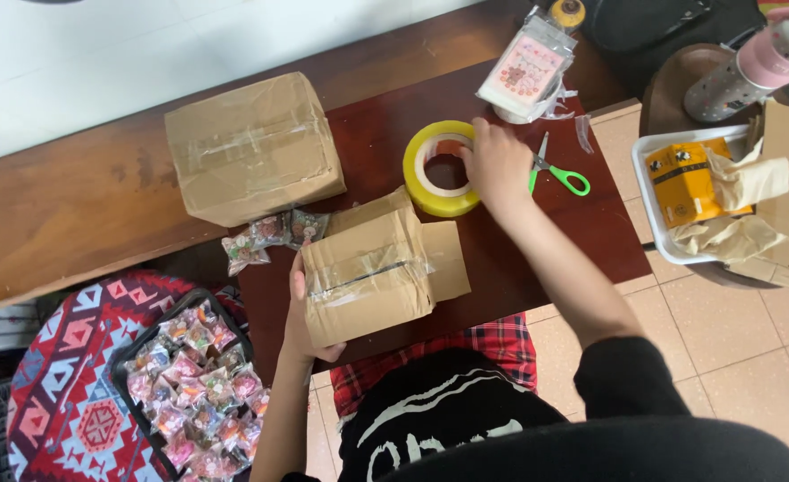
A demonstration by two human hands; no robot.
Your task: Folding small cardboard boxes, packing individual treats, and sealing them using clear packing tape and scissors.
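My left hand (300,314) grips the left side of a small cardboard box (372,272) lying on the dark red table (590,236), its flaps partly taped. My right hand (498,164) rests on a yellow roll of tape (439,170) just beyond the box, fingers on the roll's rim. Green-handled scissors (557,170) lie right of that hand.
A larger taped cardboard box (251,147) sits at the back left, with small wrapped packets (269,236) in front of it. A black tray of several packets (196,379) rests on a patterned cushion. At right, a white tray (657,214) holds yellow packaging and paper. A pack of bags (526,71) stands behind.
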